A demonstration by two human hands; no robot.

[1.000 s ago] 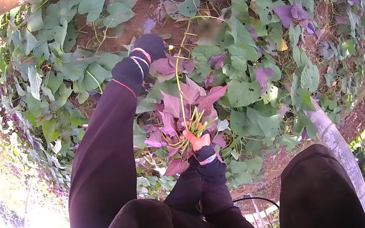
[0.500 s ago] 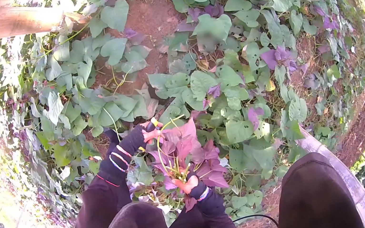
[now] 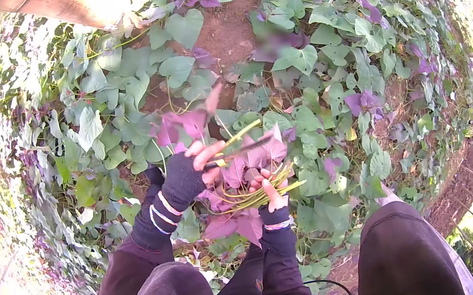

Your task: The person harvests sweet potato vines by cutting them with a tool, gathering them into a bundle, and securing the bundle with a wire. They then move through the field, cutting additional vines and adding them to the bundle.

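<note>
My left hand (image 3: 199,165), in a dark fingerless glove, is closed round a thin dark-bladed knife (image 3: 249,148) with a yellow mark near its grip. A cut stem (image 3: 243,133) also runs through these fingers, and pink-purple leaves (image 3: 181,125) hang off its far end. Just below and to the right, my right hand (image 3: 273,191) grips a bunch of purple-leaved stems (image 3: 239,200). The bunch's pale green stem ends point right, while its leaves fan out above and below. The left fingers partly cover the knife's handle.
Green heart-shaped leaves (image 3: 303,61) and scattered purple ones (image 3: 365,102) cover the ground in front. Bare reddish soil (image 3: 226,30) shows between the vines. A wooden log (image 3: 60,8) lies at upper left. My knees (image 3: 401,251) frame the hands, and a thin black cable (image 3: 334,284) curves below.
My left hand has moved right with the knife, and a purple-leaved stem now shows in it. My right hand has risen and turned the bunch so its stem ends point right.
</note>
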